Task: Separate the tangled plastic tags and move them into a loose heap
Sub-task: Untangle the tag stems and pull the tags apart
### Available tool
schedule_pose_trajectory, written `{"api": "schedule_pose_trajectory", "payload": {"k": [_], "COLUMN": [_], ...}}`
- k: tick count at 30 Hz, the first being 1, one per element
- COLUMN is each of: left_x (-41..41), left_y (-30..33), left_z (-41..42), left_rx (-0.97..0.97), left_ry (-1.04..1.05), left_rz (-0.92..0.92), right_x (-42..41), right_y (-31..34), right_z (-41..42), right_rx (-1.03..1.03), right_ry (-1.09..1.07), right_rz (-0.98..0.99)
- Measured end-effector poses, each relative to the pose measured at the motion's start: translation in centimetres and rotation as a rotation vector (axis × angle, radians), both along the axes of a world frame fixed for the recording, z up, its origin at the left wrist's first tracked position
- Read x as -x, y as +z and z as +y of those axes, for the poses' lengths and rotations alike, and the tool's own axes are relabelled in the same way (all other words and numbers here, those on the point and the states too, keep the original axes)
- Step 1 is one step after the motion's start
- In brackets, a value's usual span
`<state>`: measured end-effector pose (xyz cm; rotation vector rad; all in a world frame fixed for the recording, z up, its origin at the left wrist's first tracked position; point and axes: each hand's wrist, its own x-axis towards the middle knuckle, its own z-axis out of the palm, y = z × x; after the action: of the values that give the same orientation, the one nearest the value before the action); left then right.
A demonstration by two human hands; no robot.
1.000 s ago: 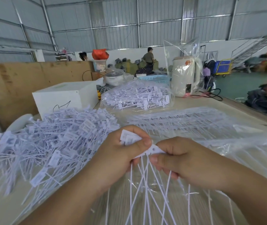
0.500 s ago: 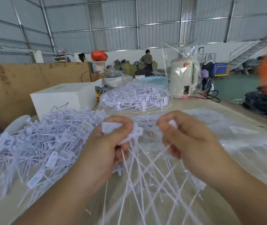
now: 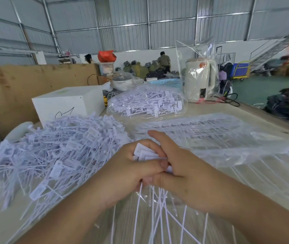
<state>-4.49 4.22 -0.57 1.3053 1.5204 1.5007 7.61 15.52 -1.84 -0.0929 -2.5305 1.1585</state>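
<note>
A small bundle of white plastic tags (image 3: 144, 154) is held between both hands above the table. My left hand (image 3: 128, 171) grips the tag heads, thumb across them. My right hand (image 3: 180, 171) meets it from the right, its thumb and fingers closed on the same bundle, index finger lifted. The tags' long thin tails (image 3: 159, 213) hang down and fan out below the hands. A large loose heap of separated tags (image 3: 52, 152) lies on the table to the left.
Clear plastic bags with rows of tags (image 3: 210, 131) lie to the right. Another bagged pile of tags (image 3: 147, 103) sits further back, beside a white box (image 3: 69, 103) and a bagged white kettle (image 3: 198, 80). A person stands far behind.
The hands had pulled apart, spreading the tails. They have now come back together and lower, with the tag heads gathered between them.
</note>
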Motion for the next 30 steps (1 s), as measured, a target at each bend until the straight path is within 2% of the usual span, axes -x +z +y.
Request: {"api": "schedule_pose_trajectory", "payload": {"k": [4, 7, 12, 15, 18, 20, 22, 24, 26, 28, 30], "left_x": [0.3, 0.9, 0.9, 0.6, 0.0, 0.3, 1.3, 2.1, 1.4, 0.0, -0.6], "left_y": [-0.2, -0.6, -0.7, -0.4, 0.0, 0.3, 0.5, 0.5, 0.0, -0.9, -1.3], "left_z": [0.3, 0.4, 0.6, 0.7, 0.9, 0.9, 0.6, 0.3, 0.7, 1.2, 1.5], "left_rx": [-0.136, -0.13, -0.123, -0.182, -0.264, -0.321, -0.35, -0.34, -0.29, -0.233, -0.207], "left_ry": [0.117, 0.12, 0.142, 0.17, 0.21, 0.277, 0.377, 0.435, 0.41, 0.323, 0.265], "left_rz": [-0.067, -0.046, -0.033, -0.108, -0.262, -0.415, -0.5, -0.443, -0.293, -0.189, -0.193], "right_x": [-1.0, -1.8, -1.5, -1.1, -0.2, -0.3, -1.4, -2.5, -2.3, -1.1, -0.1], "right_y": [1.6, 2.1, 1.7, 1.5, 1.4, 1.9, 3.2, 3.6, 2.8, 1.5, 0.6], "right_z": [0.4, 1.3, 1.4, 0.8, -0.2, 0.2, 1.2, 1.7, 1.4, 0.7, 0.6], "right_rx": [-0.038, 0.053, 0.095, 0.073, 0.036, 0.176, 0.312, 0.323, 0.258, 0.152, -0.004], "right_ry": [-0.033, -0.088, -0.111, -0.155, -0.295, -0.469, -0.539, -0.477, -0.351, -0.23, -0.229], "right_rz": [-0.035, -0.095, -0.073, 0.057, 0.27, 0.408, 0.515, 0.5, 0.386, 0.314, 0.308]}}
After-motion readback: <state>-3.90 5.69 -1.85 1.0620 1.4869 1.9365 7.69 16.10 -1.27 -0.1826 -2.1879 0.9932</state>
